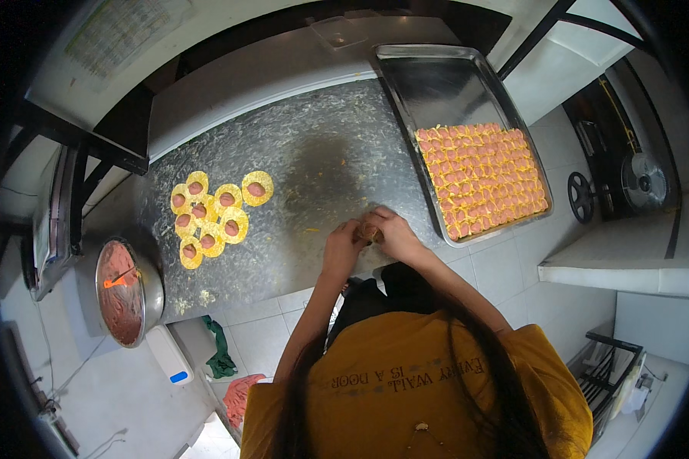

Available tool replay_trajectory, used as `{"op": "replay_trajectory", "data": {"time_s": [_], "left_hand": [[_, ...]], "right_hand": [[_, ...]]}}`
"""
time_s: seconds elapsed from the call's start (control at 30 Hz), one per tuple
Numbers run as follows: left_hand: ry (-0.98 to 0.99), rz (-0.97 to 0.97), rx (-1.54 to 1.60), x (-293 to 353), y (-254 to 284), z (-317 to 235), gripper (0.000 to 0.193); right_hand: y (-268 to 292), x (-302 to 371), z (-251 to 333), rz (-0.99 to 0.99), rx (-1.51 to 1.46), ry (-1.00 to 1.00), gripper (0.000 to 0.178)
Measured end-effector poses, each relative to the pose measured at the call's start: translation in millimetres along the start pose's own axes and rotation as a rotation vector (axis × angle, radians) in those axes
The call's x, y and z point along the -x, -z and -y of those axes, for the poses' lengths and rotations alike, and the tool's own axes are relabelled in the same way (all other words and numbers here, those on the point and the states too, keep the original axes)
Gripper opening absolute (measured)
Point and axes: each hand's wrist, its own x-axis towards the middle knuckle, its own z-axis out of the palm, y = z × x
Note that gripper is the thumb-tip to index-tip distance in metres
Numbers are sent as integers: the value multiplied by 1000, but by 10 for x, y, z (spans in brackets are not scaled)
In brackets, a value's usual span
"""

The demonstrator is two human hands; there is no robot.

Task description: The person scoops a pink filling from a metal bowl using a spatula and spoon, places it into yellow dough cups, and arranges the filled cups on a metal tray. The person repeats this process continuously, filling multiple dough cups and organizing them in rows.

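Observation:
Close to the table's front edge, my left hand [344,246] and my right hand [395,234] meet with bent fingers around a small dumpling [371,232], mostly hidden by them. To their left on the dark floured tabletop [314,161] lie several round yellow wrappers [256,188], each with a dab of pink filling. Some of these wrappers overlap. On the right, a metal tray [444,57] holds close rows of finished open-topped dumplings [482,180] in its nearer part. Bare metal shows in the tray's far part.
A steel bowl [155,294] of pink filling, with an orange-handled tool [120,280] in it, stands at the table's left corner. Beside it is a white device [168,356]. A green cloth [220,350] hangs below. At the right are a black handwheel [580,196] and a fan [644,183].

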Motion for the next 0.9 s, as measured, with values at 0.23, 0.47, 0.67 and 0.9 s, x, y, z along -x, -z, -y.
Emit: {"op": "replay_trajectory", "data": {"time_s": [0.23,0.47,0.67,0.9], "left_hand": [[-30,-12,-65,-11,-28,33,24],[-41,-83,-55,33,-85,92,27],[13,-42,-42,50,-106,101,24],[-73,-143,-96,80,-135,102,24]], "right_hand": [[36,-13,91,103,80,-32,23],[-49,21,8,-67,21,-29,23],[13,13,-4,-23,-77,79,24],[-83,48,-114,4,-16,3,37]]}}
